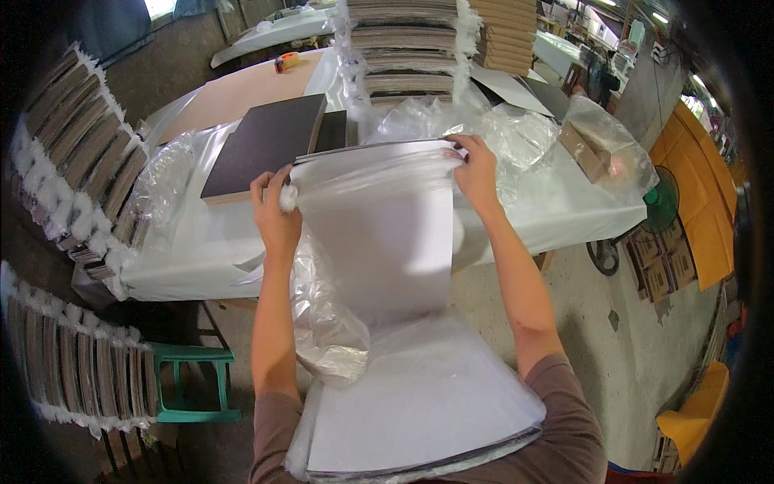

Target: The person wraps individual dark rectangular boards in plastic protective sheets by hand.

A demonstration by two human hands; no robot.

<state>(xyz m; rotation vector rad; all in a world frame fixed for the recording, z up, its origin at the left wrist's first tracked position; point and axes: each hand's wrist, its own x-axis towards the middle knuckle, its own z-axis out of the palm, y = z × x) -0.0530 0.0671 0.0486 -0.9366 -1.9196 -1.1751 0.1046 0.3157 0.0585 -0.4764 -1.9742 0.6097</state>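
Observation:
In front of me, a stack of white sheets [379, 250] with a dark far edge is held tilted between my hands. Clear plastic film bunches across its upper part. My left hand [278, 214] grips the upper left corner, fingers curled over the edge with gathered film under the thumb. At the upper right corner, my right hand [477, 173] pinches the sheets and film between thumb and fingers. A loose fold of clear plastic bag [330, 323] hangs by my left forearm. Closer to my body lies a white sheet stack [419, 395] inside clear plastic; whether both stacks join is unclear.
Dark boards [270, 145] lie on the white-covered table [193, 258], near an orange tape dispenser [286, 62]. Tall wrapped stacks [407, 48] rise behind; more wrapped stacks [81, 137] stand left. A green stool [193, 379] is lower left, a fan [661, 200] to the right.

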